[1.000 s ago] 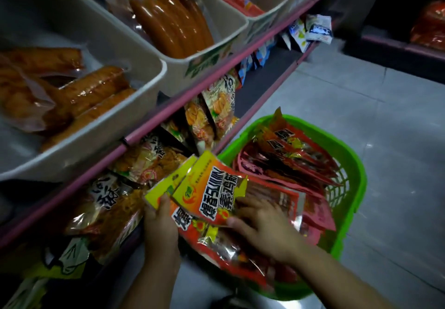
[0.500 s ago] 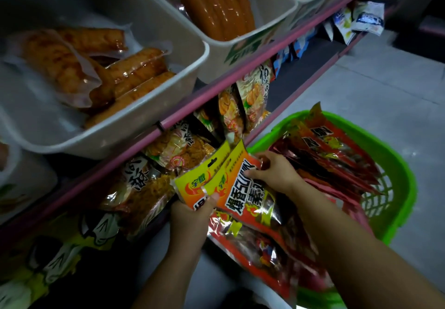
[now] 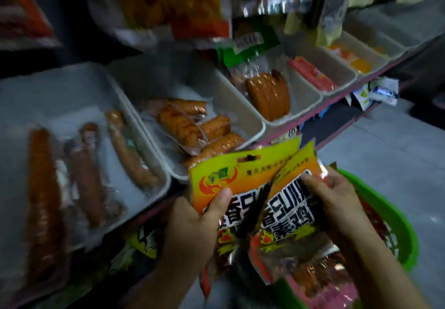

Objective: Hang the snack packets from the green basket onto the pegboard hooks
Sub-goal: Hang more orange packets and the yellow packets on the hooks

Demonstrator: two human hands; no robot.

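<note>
I hold two orange-and-yellow snack packets with black lettering in front of me. My left hand (image 3: 192,226) grips the left snack packet (image 3: 243,171), thumb across its face; a hang slot shows in its yellow top. My right hand (image 3: 337,202) grips the right snack packet (image 3: 289,222) at its upper edge. The two packets fan apart at the top. The green basket (image 3: 395,226) sits on the floor at the lower right, partly hidden behind my right arm, with more red packets inside.
White trays (image 3: 255,120) of vacuum-packed sausages line the pink-edged shelf (image 3: 337,101) ahead. Hanging packets, one with a green header (image 3: 248,43), show blurred above the trays. More packets hang under the shelf. Grey tiled floor (image 3: 385,154) lies to the right.
The view has swung upward, so the sausage trays and hanging packets fill the frame. Both hands have lifted the packets higher, and the two packets have spread apart at their tops.
</note>
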